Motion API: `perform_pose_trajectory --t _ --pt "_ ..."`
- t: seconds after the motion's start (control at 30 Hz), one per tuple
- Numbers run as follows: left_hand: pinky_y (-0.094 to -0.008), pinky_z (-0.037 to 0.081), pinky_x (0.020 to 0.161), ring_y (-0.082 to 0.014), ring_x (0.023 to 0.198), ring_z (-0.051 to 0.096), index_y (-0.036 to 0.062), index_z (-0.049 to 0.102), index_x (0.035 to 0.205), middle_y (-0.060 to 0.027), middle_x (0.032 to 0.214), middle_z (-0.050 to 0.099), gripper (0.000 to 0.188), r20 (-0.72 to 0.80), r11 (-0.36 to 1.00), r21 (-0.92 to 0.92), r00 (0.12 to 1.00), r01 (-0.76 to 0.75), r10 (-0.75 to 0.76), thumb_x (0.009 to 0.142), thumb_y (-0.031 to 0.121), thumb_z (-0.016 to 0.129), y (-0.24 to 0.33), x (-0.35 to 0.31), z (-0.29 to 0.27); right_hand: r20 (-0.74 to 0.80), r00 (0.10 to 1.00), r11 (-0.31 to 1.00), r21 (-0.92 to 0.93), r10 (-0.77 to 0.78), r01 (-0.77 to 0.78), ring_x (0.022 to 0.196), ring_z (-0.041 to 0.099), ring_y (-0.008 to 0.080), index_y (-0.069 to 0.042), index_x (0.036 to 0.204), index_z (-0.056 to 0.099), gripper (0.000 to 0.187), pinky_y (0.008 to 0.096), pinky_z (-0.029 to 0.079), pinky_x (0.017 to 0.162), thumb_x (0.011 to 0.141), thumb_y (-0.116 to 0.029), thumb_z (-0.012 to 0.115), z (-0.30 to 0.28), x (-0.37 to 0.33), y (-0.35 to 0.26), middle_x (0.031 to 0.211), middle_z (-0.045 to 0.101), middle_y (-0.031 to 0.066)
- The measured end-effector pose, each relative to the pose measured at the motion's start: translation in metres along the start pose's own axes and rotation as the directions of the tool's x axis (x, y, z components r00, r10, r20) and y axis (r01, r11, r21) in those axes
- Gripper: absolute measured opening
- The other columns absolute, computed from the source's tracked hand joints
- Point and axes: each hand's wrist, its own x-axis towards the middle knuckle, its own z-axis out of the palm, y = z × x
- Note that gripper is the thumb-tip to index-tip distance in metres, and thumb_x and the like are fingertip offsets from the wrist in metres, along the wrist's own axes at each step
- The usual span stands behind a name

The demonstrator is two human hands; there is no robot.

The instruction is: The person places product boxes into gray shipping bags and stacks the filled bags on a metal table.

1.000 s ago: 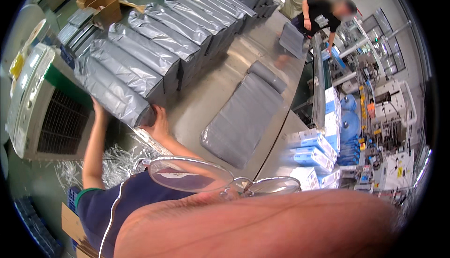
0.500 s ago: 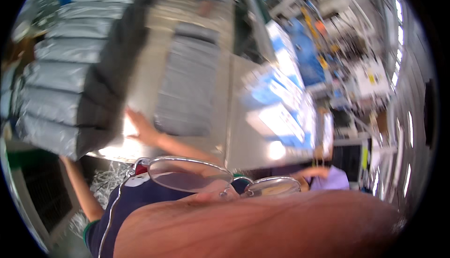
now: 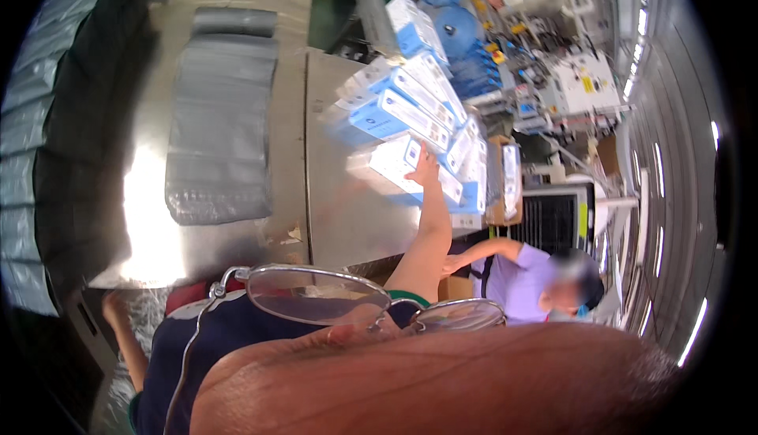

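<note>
My right hand [image 3: 425, 168] reaches out over a group of white and blue cardboard boxes [image 3: 399, 115]. Its fingers are spread and rest on the nearest white and blue box [image 3: 387, 159]; no firm grip around it shows. My left hand [image 3: 115, 306] is low at the left, beside the table's near edge and below the row of grey plastic packages [image 3: 24, 174]. Its fingers are too small and blurred to make out. Between the two hands, a flat grey plastic bag stack [image 3: 221, 119] lies on the metal table [image 3: 288, 159].
Another person in a purple shirt [image 3: 517, 281] is at the right, an arm toward the boxes' near side. A brown carton [image 3: 503, 178] stands beyond the boxes, near a dark-slatted crate [image 3: 553, 215]. Blue rolls and machinery [image 3: 462, 40] fill the far right.
My right hand has left the table beside the grey packages and moved right onto the boxes. The view has turned right, bringing the purple-shirted person further into sight.
</note>
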Motion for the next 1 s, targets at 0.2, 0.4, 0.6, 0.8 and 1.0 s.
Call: perform_pose_trajectory --t 0.2,0.4,0.6,0.8,1.0 --pt "-0.0282 0.042 0.051 -0.0164 0.052 0.053 -0.0024 0.056 0.065 -0.0112 0.053 0.054 0.031 0.425 0.953 -0.252 0.904 0.166 -0.045 0.073 0.028 0.052 0.305 0.023 -0.005 -0.485 0.837 0.915 0.161 -0.253 0.37 0.083 0.045 0.0308 -0.007 0.118 0.03 0.079 0.0395 0.03 0.077 0.05 -0.015 0.069 -0.047 -0.057 -0.07 0.089 0.049 0.0139" --pt "-0.0325 0.039 0.064 -0.0255 0.075 0.047 0.0027 0.048 0.076 -0.0103 0.077 0.048 0.021 0.024 0.718 -0.068 0.719 -0.693 0.695 0.061 0.013 0.057 0.426 0.11 0.011 -0.752 0.357 0.49 0.052 -0.554 0.87 0.091 0.044 0.0235 -0.011 0.098 0.05 0.044 0.0424 0.028 0.081 0.055 -0.004 0.058 -0.088 -0.168 -0.198 0.096 0.049 0.0094" --pt "-0.0318 0.04 0.065 -0.0216 0.077 0.048 0.0054 0.045 0.075 -0.0072 0.078 0.046 0.015 0.292 0.335 0.148 0.365 -0.93 0.884 0.064 0.013 0.049 0.448 0.156 0.053 -0.725 0.243 0.263 0.088 -0.644 0.961 0.092 0.045 0.0194 -0.019 0.094 0.051 0.027 0.039 0.031 0.077 0.068 -0.017 0.052 0.038 -0.209 -0.277 0.097 0.048 0.0048" --pt "-0.0305 0.042 0.059 -0.0188 0.071 0.051 0.0074 0.044 0.081 -0.0062 0.077 0.048 0.014 0.253 0.204 0.314 0.288 -0.927 0.923 0.07 0.015 0.041 0.437 0.154 0.069 -0.689 0.59 0.34 0.483 -0.421 0.807 0.091 0.047 0.0315 0.0 0.106 0.044 0.036 0.0386 0.036 0.074 0.077 -0.021 0.046 -0.013 -0.142 -0.308 0.097 0.049 0.0188" --pt "-0.0355 0.042 0.061 -0.0261 0.07 0.054 0.0066 0.051 0.078 -0.0111 0.074 0.055 0.017 0.35 0.597 -0.148 0.523 -0.788 0.777 0.072 0.021 0.046 0.465 0.201 0.086 -0.051 0.684 0.616 0.391 -0.727 0.684 0.068 0.054 0.035 -0.004 0.094 0.048 0.028 0.0413 0.041 0.062 0.076 -0.025 0.048 -0.042 -0.127 -0.374 0.078 0.057 0.0132"
